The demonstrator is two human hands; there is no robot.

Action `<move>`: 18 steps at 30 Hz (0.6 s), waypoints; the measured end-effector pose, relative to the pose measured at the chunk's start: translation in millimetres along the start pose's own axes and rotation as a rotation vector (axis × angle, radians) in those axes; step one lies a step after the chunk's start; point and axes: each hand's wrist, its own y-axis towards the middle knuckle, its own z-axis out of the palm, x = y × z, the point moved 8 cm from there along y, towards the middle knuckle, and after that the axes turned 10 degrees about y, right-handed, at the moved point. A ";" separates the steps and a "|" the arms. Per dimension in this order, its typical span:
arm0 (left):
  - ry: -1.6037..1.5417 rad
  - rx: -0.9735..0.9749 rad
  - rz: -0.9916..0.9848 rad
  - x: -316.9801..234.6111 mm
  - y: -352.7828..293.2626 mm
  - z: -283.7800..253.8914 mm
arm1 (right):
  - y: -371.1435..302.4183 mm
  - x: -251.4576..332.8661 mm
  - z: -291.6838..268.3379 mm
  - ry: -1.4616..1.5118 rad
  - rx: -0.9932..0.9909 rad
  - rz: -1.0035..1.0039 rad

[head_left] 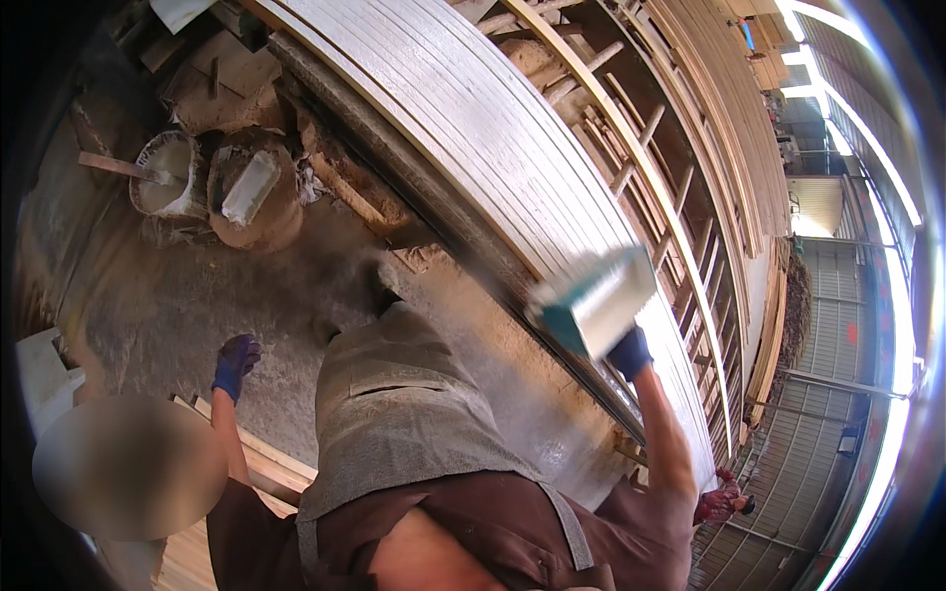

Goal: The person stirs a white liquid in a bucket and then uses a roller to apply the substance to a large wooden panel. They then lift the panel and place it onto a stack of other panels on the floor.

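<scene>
My right hand (631, 355), in a dark blue glove, is closed on a box-shaped white and teal trough (603, 300). Motion smears the trough's left end, so its exact kind and contents do not show. It is over the right part of a long row of white-coated wooden strips (443, 103) laid side by side. My left hand (236, 362), gloved in dark blue, hangs away from the strips at the left. Its fingers are loosely bent and hold nothing visible.
A white-crusted bucket (168, 175) with a stick and a second caked container (254, 202) stand on the floor at the far left. Beyond the strips lies a wooden rack (650, 148) with crossbars. Boards (276, 463) lie behind my left arm. Another person (724, 497) is at far right.
</scene>
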 end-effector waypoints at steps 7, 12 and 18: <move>0.389 0.239 -0.111 47.1 28.4 28.1 | -89.3 41.5 -23.0 0.346 0.073 0.607; 0.302 0.122 0.158 -5.6 46.6 20.4 | 31.2 134.3 -12.7 0.398 -0.111 0.034; -0.188 0.004 0.030 -42.3 -13.1 0.4 | 212.0 284.2 82.8 0.530 0.056 -0.225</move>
